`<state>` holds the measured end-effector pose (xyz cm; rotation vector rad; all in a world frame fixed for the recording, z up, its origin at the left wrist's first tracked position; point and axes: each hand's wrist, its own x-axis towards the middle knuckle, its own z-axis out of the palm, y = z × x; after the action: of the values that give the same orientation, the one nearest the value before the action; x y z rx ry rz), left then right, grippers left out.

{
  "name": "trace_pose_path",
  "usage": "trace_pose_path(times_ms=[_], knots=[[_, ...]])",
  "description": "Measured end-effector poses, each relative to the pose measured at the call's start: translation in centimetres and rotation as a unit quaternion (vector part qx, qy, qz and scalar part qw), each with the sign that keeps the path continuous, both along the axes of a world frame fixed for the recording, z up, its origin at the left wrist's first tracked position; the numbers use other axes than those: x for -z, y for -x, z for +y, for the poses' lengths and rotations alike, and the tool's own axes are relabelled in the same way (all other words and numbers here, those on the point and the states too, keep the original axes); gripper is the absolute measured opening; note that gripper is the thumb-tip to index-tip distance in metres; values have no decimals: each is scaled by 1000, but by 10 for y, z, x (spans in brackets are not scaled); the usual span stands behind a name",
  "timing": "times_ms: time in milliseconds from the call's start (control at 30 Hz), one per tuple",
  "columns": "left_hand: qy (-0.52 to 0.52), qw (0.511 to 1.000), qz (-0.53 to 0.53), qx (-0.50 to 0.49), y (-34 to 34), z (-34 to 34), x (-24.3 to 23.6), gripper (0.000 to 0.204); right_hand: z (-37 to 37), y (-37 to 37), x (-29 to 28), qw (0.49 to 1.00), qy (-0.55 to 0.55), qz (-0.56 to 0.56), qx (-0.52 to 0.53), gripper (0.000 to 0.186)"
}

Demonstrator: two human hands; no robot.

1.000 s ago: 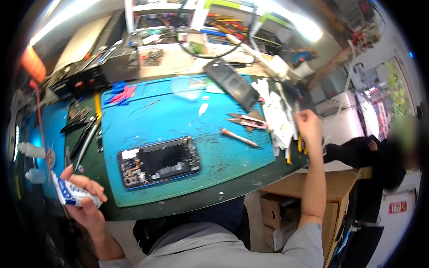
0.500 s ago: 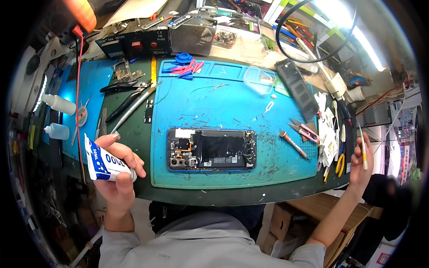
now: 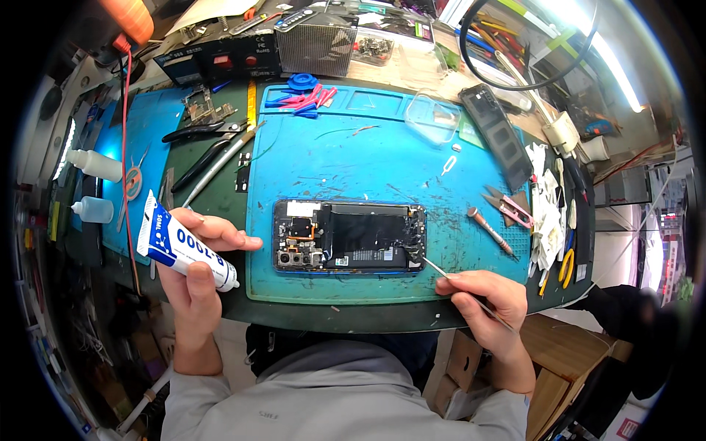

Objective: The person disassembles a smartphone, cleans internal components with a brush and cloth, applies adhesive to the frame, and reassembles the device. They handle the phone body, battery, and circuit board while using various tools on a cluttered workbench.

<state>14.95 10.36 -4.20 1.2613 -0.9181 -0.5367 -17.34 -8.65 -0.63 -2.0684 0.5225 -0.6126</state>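
My left hand [image 3: 198, 287] grips a white and blue squeeze tube [image 3: 184, 242] left of the blue silicone mat [image 3: 331, 162], index finger stretched toward the phone. An opened smartphone [image 3: 364, 239] lies on the mat, its battery, camera module and boards exposed. My right hand [image 3: 489, 301] pinches a thin metal tool [image 3: 434, 268], whose tip points at the phone's lower right corner; whether it touches is unclear. Small pink-handled snips [image 3: 515, 212] and a screwdriver [image 3: 487, 228] lie to the right of the phone.
A dark panel [image 3: 494, 132], crumpled white wipes [image 3: 543, 213] and yellow-handled scissors [image 3: 565, 268] lie right. Pliers [image 3: 206, 158] and two small bottles [image 3: 95, 209] are left; power supply [image 3: 217, 59] and tool trays line the back. A blurred person in dark clothing [image 3: 618, 309] is at right.
My right hand has come from the right edge down and left to the phone, now with the thin tool. My left hand still holds the tube, tilted further over. The view has shifted.
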Motion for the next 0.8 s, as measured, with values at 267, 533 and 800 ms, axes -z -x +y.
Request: trace_pose_path(times_ms=[267,533,800], knots=[[-58,997,-42,15,0,1,-3,63,-1,4,4,998,-53,-6,38,19],[-78,995,-50,23,2,2,-4,64,-9,-6,2,999,0,-4,39,23],[-83,996,-26,17,3,4,-3,69,-25,-25,0,990,140,7,34,24]])
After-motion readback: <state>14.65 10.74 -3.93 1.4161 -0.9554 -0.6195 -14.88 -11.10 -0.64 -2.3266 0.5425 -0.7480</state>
